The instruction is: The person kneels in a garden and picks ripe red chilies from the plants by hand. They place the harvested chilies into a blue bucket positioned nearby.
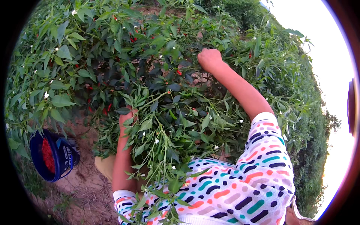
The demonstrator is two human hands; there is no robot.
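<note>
Leafy chili pepper plants (194,121) with white flowers and red and green fruit spread before me. My left hand (128,116) is among the leaves at the centre left, partly covered by a branch; what it holds, if anything, is hidden. Farther out, my right hand (209,57) is curled at the top of the foliage, its fingertips turned away, so its hold cannot be seen. A red chili (179,72) hangs below and to the left of it. More red chilies (107,109) hang left of my left hand.
A blue plastic bucket (56,160) with red chilies (48,156) in it stands tilted in view on the bare soil (87,180) at the lower left. Leafy branches (164,157) lean across my front. Dense plants rise on the left and right.
</note>
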